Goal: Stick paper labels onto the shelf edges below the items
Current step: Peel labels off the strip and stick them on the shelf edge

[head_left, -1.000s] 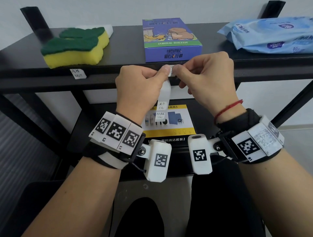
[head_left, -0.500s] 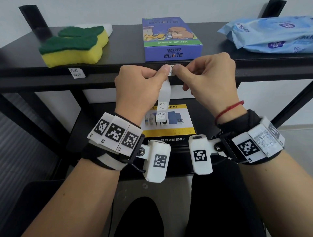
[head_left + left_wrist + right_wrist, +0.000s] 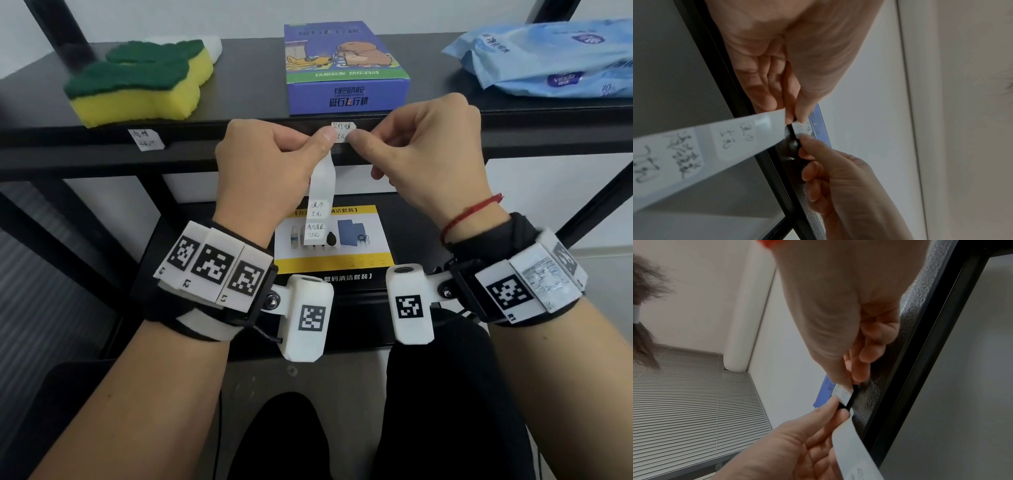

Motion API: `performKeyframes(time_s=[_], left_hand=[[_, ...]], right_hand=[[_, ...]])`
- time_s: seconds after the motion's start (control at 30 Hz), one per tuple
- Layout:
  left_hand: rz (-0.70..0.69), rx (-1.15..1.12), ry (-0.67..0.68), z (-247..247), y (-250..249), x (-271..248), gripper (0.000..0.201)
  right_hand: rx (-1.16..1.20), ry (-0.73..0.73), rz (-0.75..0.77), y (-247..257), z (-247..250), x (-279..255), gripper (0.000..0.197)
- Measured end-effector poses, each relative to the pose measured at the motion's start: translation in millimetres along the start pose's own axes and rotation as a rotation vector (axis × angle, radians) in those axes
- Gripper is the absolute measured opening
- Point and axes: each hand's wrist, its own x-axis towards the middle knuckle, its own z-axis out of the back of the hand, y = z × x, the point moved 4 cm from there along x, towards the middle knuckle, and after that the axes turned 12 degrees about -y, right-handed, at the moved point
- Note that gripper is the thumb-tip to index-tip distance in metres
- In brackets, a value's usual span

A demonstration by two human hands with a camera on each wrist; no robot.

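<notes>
Two hands on label between thumbs

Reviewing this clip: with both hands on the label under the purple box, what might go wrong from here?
1. The label is held by both hands' fingertips; it may go onto the shelf edge crooked, like the tilted sponge label.
2. The left hand also grips the backing strip; its remaining labels may catch or peel.
3. The right hand pinches the label's edge, which may crease.
</notes>
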Motion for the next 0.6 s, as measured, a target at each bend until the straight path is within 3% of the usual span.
performKeyframes(time_s=[0.6], left_hand=[[0.009,0.018,0.015,-0.4,4.1,-1.5,0.019]], right_hand=[[0.004,0.007,0.001,0.4,1.9,1.6,0.031]])
